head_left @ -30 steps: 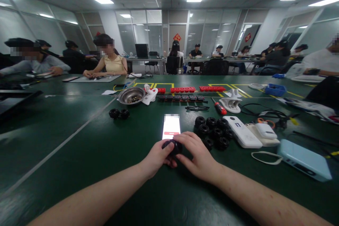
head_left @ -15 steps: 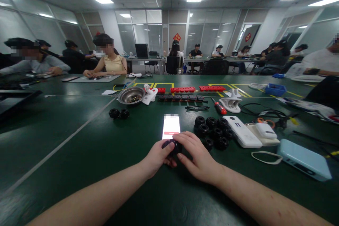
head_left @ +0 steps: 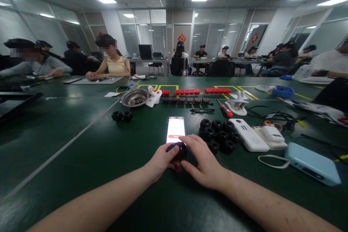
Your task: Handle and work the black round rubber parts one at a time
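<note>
Both hands [head_left: 185, 161] — seemingly around black part [head_left: 178, 151]

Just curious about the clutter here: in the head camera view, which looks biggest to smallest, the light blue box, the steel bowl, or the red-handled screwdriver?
1. light blue box, though it lies nearest the camera
2. steel bowl, farther off
3. red-handled screwdriver

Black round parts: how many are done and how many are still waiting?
Two black round parts sit apart on the left, maybe finished. One black part is between the left hand and right hand. A pile of black parts, roughly nine, waits on the right.
</note>
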Tool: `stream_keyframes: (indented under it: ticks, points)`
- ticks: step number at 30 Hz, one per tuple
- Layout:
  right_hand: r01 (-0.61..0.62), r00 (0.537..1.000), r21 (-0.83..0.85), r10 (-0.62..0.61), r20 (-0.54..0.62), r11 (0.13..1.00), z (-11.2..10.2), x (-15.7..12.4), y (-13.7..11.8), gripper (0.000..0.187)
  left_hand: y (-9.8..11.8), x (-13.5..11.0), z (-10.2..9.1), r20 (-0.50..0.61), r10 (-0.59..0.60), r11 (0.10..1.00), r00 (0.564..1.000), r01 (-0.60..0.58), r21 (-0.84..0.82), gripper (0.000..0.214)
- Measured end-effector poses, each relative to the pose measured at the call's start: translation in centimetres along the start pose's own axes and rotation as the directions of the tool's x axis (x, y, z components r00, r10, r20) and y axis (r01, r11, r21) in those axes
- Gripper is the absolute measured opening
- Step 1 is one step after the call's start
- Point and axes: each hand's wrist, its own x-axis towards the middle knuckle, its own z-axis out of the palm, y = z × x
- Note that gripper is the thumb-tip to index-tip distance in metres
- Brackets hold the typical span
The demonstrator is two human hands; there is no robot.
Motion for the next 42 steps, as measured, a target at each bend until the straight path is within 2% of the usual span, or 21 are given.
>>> stream_keyframes:
  ticks: [2, 5, 7, 12, 16, 20, 23, 27, 31, 34, 37, 42]
  points:
    - [-0.048, 0.998, -0.028, 0.047, -0.035, 0.998, 0.08, -0.04, 0.06, 0.046, 0.09, -0.09, 0.08, -0.008, -0.006, 1.000, 1.000, 0.006, 0.008, 0.053]
    - [-0.107, 0.993, -0.061, 0.104, -0.055, 0.992, 0.18, 0.02, 0.22, 0.031, 0.31, -0.24, 0.20, -0.011, -0.026, 0.999, 1.000, 0.027, 0.043, 0.056]
    - [-0.090, 0.995, -0.055, 0.088, -0.047, 0.994, 0.16, 0.10, 0.27, 0.024, 0.34, -0.25, 0.19, -0.009, -0.030, 0.998, 1.000, 0.031, 0.053, 0.056]
    - [0.035, 0.999, -0.024, -0.036, -0.007, 0.999, 0.04, 0.08, 0.12, 0.039, 0.06, -0.07, 0.02, -0.006, -0.010, 1.000, 1.000, 0.010, 0.024, 0.056]
    - [-0.077, 0.996, -0.082, 0.072, -0.061, 0.994, 0.16, -0.15, 0.17, 0.044, -0.14, -0.03, -0.01, -0.022, -0.003, 1.000, 1.000, 0.004, 0.030, 0.054]
    - [-0.136, 0.989, -0.107, 0.129, -0.071, 0.985, 0.27, -0.10, 0.39, 0.029, -0.25, 0.04, -0.11, -0.016, -0.001, 0.999, 1.000, 0.002, 0.041, 0.053]
    - [-0.077, 0.996, -0.084, 0.073, -0.045, 0.994, 0.17, 0.07, 0.40, 0.029, -0.27, 0.19, -0.25, -0.002, 0.000, 1.000, 1.000, 0.000, 0.018, 0.053]
    - [0.025, 1.000, -0.066, -0.024, 0.017, 0.998, 0.04, 0.08, 0.27, 0.041, -0.27, 0.29, -0.33, 0.011, 0.004, 1.000, 1.000, -0.003, -0.026, 0.052]
    - [-0.076, 0.996, -0.119, 0.070, -0.049, 0.990, 0.19, -0.04, 0.19, 0.046, -0.33, 0.09, -0.22, -0.012, 0.002, 1.000, 1.000, -0.002, 0.000, 0.052]
    - [-0.126, 0.990, -0.135, 0.116, -0.082, 0.983, 0.30, 0.09, 0.27, 0.034, -0.26, -0.04, -0.12, -0.012, 0.000, 0.999, 1.000, 0.001, 0.036, 0.053]
    - [-0.093, 0.994, -0.123, 0.085, -0.066, 0.988, 0.30, 0.25, 0.43, 0.028, -0.05, -0.01, -0.09, -0.014, -0.007, 0.999, 1.000, 0.008, 0.040, 0.055]
    - [0.044, 0.999, -0.081, -0.044, 0.002, 0.996, 0.24, 0.06, 0.50, 0.043, 0.02, 0.18, -0.18, 0.002, -0.005, 1.000, 1.000, 0.005, -0.012, 0.055]
